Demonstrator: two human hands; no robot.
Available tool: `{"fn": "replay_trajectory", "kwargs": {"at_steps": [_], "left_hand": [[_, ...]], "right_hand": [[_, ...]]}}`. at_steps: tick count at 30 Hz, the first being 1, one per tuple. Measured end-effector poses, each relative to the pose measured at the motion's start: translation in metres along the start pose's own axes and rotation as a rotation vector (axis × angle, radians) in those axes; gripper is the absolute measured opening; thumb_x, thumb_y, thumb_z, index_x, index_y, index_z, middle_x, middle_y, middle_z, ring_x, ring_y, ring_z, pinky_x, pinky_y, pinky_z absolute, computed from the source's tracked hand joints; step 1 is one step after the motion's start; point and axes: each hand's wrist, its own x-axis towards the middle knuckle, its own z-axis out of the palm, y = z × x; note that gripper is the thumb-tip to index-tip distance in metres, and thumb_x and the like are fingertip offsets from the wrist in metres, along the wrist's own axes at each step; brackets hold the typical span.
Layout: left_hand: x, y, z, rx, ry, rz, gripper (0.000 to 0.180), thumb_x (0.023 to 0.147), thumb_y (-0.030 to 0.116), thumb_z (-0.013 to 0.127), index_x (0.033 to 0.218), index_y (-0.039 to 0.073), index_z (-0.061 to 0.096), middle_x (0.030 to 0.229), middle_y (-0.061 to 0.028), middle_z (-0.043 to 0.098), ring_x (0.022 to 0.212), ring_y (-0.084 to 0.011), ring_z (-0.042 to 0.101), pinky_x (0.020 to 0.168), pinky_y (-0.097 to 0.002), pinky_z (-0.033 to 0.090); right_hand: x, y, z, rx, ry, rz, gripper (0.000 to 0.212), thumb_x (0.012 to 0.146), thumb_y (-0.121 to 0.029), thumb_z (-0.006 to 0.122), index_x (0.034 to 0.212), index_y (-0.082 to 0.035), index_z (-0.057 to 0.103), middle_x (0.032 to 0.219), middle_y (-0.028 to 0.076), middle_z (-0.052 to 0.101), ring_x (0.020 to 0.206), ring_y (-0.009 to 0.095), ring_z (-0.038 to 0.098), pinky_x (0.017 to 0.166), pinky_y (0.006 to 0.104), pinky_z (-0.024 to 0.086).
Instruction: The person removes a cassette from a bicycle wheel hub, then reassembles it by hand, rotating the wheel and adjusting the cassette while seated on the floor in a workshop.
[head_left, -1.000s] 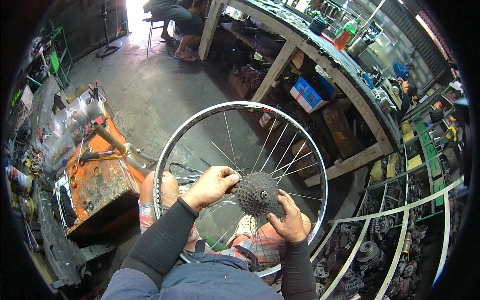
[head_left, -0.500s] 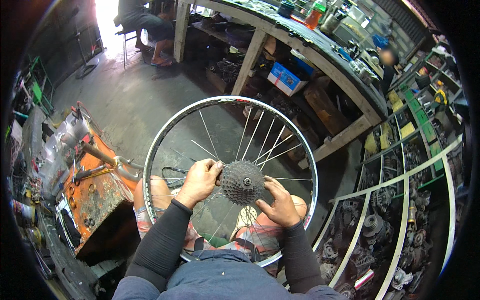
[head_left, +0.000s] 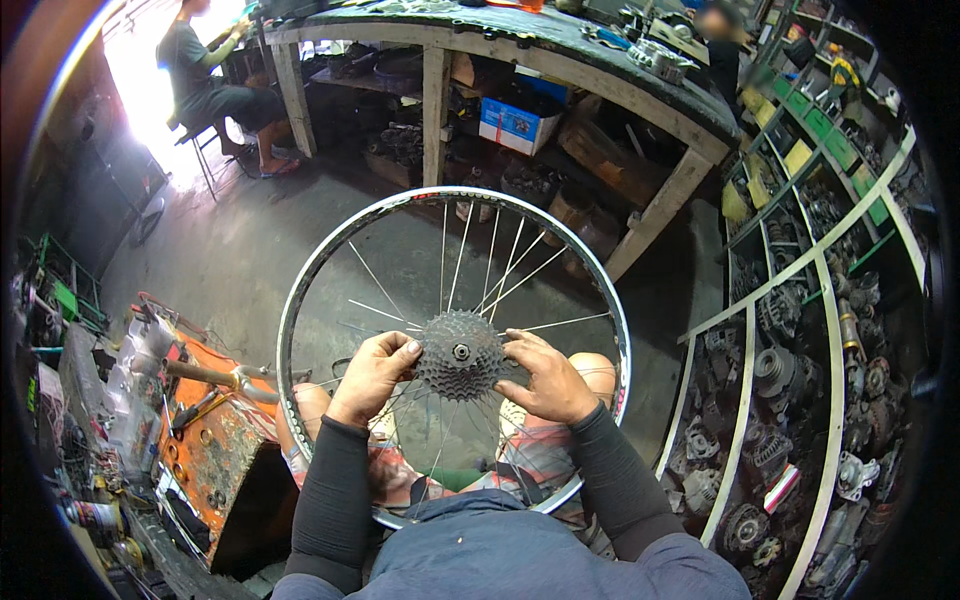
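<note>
A bicycle wheel (head_left: 294, 287) with a black and silver rim rests over my lap, its spokes (head_left: 468, 260) thin and some places around the hub without any. At its centre the dark, greasy sprocket cassette (head_left: 455, 385) faces up. My left hand (head_left: 372, 385) closes on the cassette's left edge, thumb on top and fingers partly hidden beneath. Against the right edge, my right hand (head_left: 548, 378) grips with thumb and forefinger apart around the teeth; its other fingertips are hard to make out.
Left of me stands an orange, grease-stained box (head_left: 225, 470) with tools and rings on it. A long workbench (head_left: 380, 28) crosses ahead, a blue-white carton (head_left: 515, 125) under it. Metal shelving (head_left: 825, 350) full of parts lines the right. One person (head_left: 200, 75) sits far left; another (head_left: 722, 50) is behind the bench.
The view has swung, so the bench and seated person show differently. The wheel and cassette appear slightly farther left and the spokes sit at other angles. Both hands stay at the cassette.
</note>
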Motion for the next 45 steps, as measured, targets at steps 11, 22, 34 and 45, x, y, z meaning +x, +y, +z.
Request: {"fn": "replay_trajectory", "kwargs": {"at_steps": [11, 22, 34, 45], "left_hand": [[-0.001, 0.001, -0.006, -0.026, -0.080, -0.018, 0.025, 0.113, 0.031, 0.080, 0.109, 0.007, 0.074, 0.092, 0.0046, 0.070, 0.080, -0.0066, 0.060, 0.076, -0.0262, 0.051], [-0.003, 0.002, 0.001, 0.090, 0.026, 0.050, 0.024, 0.114, 0.025, 0.079, 0.110, 0.001, 0.076, 0.097, 0.0005, 0.074, 0.089, -0.0093, 0.065, 0.084, -0.0300, 0.057], [-0.005, 0.008, -0.019, 0.119, -0.176, 0.017, 0.029, 0.107, 0.030, 0.088, 0.109, 0.005, 0.073, 0.098, 0.0024, 0.071, 0.091, -0.0093, 0.064, 0.085, -0.0283, 0.054], [-0.007, -0.001, -0.006, 0.052, -0.025, 0.034, 0.029, 0.118, 0.029, 0.073, 0.119, 0.000, 0.074, 0.102, 0.0003, 0.073, 0.092, -0.0093, 0.064, 0.086, -0.0307, 0.057]], "right_hand": [[-0.001, -0.001, 0.001, 0.017, 0.033, 0.043, 0.064, 0.090, -0.025, 0.094, 0.142, 0.006, 0.071, 0.152, 0.030, 0.071, 0.154, 0.046, 0.060, 0.125, 0.0507, 0.053], [0.001, 0.007, -0.006, 0.240, 0.028, 0.111, 0.051, 0.105, -0.036, 0.086, 0.135, 0.004, 0.076, 0.147, 0.028, 0.075, 0.148, 0.043, 0.066, 0.123, 0.0484, 0.053], [0.038, 0.014, -0.002, 0.595, -0.024, 0.346, 0.033, 0.121, -0.028, 0.069, 0.120, 0.004, 0.078, 0.097, 0.002, 0.073, 0.084, 0.010, 0.067, 0.075, 0.0291, 0.057], [0.037, 0.022, -0.004, 0.710, -0.238, 0.409, 0.036, 0.122, -0.033, 0.065, 0.102, -0.004, 0.072, 0.080, -0.007, 0.056, 0.072, 0.007, 0.049, 0.064, 0.0294, 0.044]]}}
